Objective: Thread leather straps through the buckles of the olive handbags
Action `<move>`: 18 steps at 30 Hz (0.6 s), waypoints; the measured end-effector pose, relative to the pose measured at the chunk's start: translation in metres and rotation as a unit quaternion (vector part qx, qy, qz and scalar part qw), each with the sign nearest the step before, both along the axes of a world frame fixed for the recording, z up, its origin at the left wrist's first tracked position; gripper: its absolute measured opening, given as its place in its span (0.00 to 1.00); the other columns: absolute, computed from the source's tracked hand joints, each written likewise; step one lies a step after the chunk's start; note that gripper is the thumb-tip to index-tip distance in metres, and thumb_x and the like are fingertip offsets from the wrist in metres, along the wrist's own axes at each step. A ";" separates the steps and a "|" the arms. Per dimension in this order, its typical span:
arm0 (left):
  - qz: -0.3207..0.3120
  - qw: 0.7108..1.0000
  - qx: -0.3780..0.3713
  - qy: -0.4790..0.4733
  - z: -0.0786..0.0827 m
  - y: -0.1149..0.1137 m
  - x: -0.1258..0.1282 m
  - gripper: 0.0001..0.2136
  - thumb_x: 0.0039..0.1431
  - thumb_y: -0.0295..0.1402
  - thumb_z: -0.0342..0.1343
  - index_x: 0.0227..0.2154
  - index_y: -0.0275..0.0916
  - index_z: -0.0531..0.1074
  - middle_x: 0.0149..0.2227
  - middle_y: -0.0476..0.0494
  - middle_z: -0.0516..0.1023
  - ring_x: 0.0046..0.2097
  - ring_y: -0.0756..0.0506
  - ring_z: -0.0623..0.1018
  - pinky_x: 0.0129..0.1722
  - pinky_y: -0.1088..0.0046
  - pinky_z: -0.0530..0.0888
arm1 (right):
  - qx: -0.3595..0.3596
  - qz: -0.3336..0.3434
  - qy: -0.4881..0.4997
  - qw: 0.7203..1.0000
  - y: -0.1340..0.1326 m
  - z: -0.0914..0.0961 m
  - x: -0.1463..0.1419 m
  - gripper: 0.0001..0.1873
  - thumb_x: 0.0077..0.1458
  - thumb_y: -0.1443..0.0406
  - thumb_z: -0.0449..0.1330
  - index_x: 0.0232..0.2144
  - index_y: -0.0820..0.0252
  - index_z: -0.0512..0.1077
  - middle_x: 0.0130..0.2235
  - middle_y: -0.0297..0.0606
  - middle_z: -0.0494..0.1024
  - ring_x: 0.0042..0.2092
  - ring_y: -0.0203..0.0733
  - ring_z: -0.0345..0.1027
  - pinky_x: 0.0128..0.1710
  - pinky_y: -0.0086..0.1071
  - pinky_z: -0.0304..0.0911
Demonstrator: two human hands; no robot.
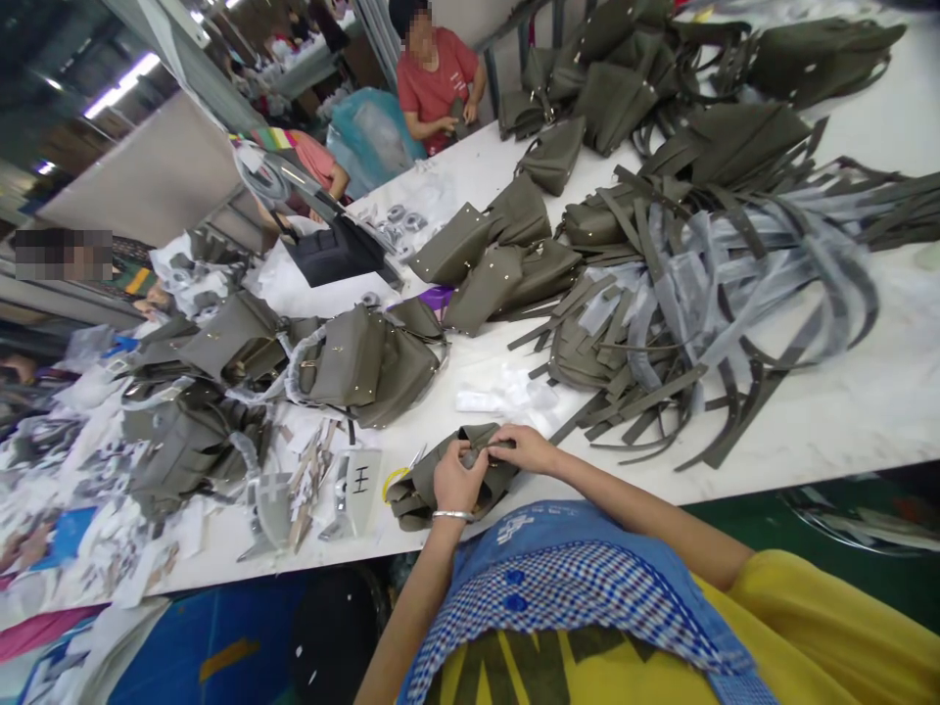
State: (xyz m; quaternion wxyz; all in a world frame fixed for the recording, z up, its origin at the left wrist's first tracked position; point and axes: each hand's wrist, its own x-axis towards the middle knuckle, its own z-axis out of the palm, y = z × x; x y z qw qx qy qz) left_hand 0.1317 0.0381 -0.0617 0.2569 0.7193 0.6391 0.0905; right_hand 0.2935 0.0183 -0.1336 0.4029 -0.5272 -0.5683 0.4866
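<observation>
An olive-green bag (422, 490) lies on the white table (829, 431) close in front of me. My left hand (459, 477) grips the bag's upper edge, fingers bent onto it. Against the same edge, just to the right, my right hand (523, 448) pinches with thumb and fingers. The fingertips of both hands nearly meet; any small part between them is too small to make out. Yellow scissor-like handles (395, 480) show at the bag's left side, partly hidden by it.
Olive straps (720, 294), some wrapped in clear plastic, spread at the right. Finished-looking olive bags (352, 357) stand at the left, more (485, 250) further back. A clear plastic piece marked H (359, 485) lies left of my hands. Across the table sits a person in a red shirt (437, 78).
</observation>
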 end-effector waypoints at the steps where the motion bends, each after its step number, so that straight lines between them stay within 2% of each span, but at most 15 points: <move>1: -0.002 1.000 -0.003 -0.017 -0.002 0.002 -0.001 0.14 0.51 0.42 0.58 0.37 0.39 0.72 0.35 0.44 0.80 0.38 0.43 0.79 0.41 0.68 0.73 | -0.005 -0.005 0.006 1.000 0.000 -0.001 -0.001 0.08 0.50 0.62 0.60 0.32 0.58 0.77 0.33 0.36 0.77 0.37 0.40 0.70 0.40 0.32 0.62; 8: 0.012 0.994 -0.046 -0.101 -0.011 0.009 -0.010 0.17 0.49 0.42 0.60 0.38 0.36 0.73 0.38 0.40 0.81 0.42 0.42 0.79 0.45 0.65 0.73 | -0.032 -0.018 0.035 0.999 0.003 -0.011 -0.006 0.08 0.50 0.66 0.59 0.32 0.61 0.77 0.34 0.38 0.77 0.38 0.40 0.70 0.42 0.33 0.64; 13: 0.001 0.995 -0.056 -0.078 -0.005 0.010 -0.009 0.15 0.49 0.42 0.59 0.37 0.37 0.74 0.37 0.41 0.81 0.43 0.41 0.79 0.46 0.64 0.74 | -0.028 -0.015 0.033 0.999 0.002 -0.014 -0.003 0.08 0.50 0.66 0.59 0.33 0.58 0.77 0.34 0.36 0.77 0.38 0.40 0.70 0.42 0.33 0.63; 18: -0.023 0.997 -0.044 -0.053 -0.005 0.010 -0.010 0.14 0.50 0.41 0.58 0.37 0.37 0.75 0.37 0.41 0.81 0.43 0.41 0.80 0.46 0.63 0.74 | -0.005 -0.043 0.018 0.999 -0.002 -0.002 0.001 0.06 0.48 0.65 0.61 0.31 0.57 0.77 0.33 0.35 0.75 0.38 0.40 0.69 0.42 0.34 0.61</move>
